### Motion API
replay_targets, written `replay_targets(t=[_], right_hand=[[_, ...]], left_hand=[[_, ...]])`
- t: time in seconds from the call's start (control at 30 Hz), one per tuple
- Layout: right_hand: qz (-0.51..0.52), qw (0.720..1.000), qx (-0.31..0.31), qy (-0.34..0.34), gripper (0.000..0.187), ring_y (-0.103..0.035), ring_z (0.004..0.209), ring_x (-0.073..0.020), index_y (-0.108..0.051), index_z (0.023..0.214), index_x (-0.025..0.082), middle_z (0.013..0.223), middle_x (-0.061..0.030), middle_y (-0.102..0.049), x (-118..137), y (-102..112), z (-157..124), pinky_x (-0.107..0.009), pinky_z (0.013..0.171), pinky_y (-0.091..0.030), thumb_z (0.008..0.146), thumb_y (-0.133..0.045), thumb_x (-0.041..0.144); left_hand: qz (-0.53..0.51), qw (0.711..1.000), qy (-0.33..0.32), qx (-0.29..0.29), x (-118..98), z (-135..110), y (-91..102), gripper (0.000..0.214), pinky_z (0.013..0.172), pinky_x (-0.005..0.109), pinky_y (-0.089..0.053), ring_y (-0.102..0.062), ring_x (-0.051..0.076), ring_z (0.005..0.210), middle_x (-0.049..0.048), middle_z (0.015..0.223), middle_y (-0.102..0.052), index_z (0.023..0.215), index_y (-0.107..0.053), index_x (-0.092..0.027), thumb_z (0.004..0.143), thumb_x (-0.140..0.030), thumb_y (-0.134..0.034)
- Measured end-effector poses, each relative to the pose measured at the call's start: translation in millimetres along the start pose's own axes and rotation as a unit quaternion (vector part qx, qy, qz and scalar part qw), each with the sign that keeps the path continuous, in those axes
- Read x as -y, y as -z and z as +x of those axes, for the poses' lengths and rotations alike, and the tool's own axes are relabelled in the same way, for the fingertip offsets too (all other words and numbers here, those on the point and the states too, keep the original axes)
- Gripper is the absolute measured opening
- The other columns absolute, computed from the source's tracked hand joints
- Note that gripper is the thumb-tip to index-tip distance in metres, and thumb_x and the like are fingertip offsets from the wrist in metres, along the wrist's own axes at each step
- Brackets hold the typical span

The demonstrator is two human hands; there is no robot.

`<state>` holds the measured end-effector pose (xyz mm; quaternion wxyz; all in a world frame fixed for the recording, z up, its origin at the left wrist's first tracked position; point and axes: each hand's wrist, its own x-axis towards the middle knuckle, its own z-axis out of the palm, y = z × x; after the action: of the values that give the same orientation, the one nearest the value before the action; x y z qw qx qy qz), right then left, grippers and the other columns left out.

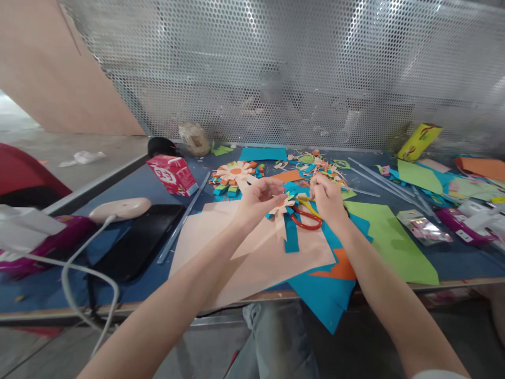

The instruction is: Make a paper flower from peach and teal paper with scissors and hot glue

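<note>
My left hand [262, 196] is closed in a pinch at a small paper flower [282, 207] with orange, cream and blue petals. From the flower hang a cream paper tail [280, 227] and a blue paper strip [291, 237]. To its right, my right hand [326, 196] has its fingers curled together; whatever they pinch is too small or hidden to tell. Between the hands lie scissors with red and yellow handles [306, 223]. Beneath them is a large peach paper sheet [221, 247]. A bigger finished-looking paper rosette [235, 171] rests beyond my left hand.
Blue sheets [325, 300] and a green sheet [394, 242] overlap at right, past the table's front edge. Paper scraps [315, 163] lie behind. At left are a black phone [140, 242], a white cable [71, 263] and a red box [172, 175]. A perforated metal panel [276, 68] bounds the back.
</note>
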<state>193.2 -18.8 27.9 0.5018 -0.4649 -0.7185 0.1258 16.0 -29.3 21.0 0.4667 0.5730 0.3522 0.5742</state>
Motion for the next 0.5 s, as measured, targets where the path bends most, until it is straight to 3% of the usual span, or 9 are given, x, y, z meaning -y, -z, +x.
replay_targets(t=[0.17, 0.3, 0.43, 0.5], right_hand=[[-0.067, 0.997, -0.011, -0.032, 0.021, -0.039, 0.051, -0.0118, -0.035, 0.062, 0.022, 0.053, 0.0035, -0.039, -3.7, 4.4, 1.8, -0.024, 0.053, -0.029, 0.082, -0.036, 0.030], [-0.188, 0.981, -0.021, -0.043, 0.035, -0.038, 0.051, -0.0106, -0.037, 0.056, 0.020, 0.051, 0.0022, -0.041, -3.4, 12.3, 13.1, -0.024, 0.052, -0.026, 0.083, -0.042, 0.041], [-0.360, 0.929, -0.011, -0.089, 0.044, -0.047, 0.056, -0.0139, -0.051, 0.056, 0.018, 0.055, -0.0027, -0.051, -7.7, 27.2, 56.1, -0.025, 0.053, -0.028, 0.084, -0.043, 0.050], [-0.440, 0.894, -0.004, -0.085, 0.033, -0.055, 0.070, -0.0179, -0.061, 0.075, 0.017, 0.073, -0.0084, -0.061, -12.4, 35.9, 83.5, -0.027, 0.060, -0.034, 0.087, -0.042, 0.041]], left_hand=[[0.003, 1.000, 0.015, 0.024, 5.4, 4.9, 2.1, 0.029, 0.058, 0.021, -0.047, -0.060, 0.009, 0.064, 0.0014, 0.074, -0.065, 0.092, -0.060, -0.014, 0.069, -0.032, -0.066], [0.044, 0.999, -0.001, -0.019, 4.4, 9.7, 7.1, 0.022, 0.053, 0.021, -0.044, -0.055, 0.009, 0.057, 0.0010, 0.067, -0.062, 0.085, -0.061, -0.013, 0.073, -0.032, -0.059], [0.113, 0.992, -0.028, -0.051, 5.3, 14.9, 12.6, 0.018, 0.058, 0.023, -0.046, -0.057, 0.011, 0.061, 0.0022, 0.071, -0.064, 0.083, -0.060, -0.015, 0.076, -0.029, -0.053], [0.153, 0.986, -0.034, -0.048, 6.2, 17.1, 14.2, 0.018, 0.062, 0.024, -0.047, -0.060, 0.013, 0.066, 0.0035, 0.074, -0.065, 0.084, -0.060, -0.015, 0.077, -0.028, -0.050]])
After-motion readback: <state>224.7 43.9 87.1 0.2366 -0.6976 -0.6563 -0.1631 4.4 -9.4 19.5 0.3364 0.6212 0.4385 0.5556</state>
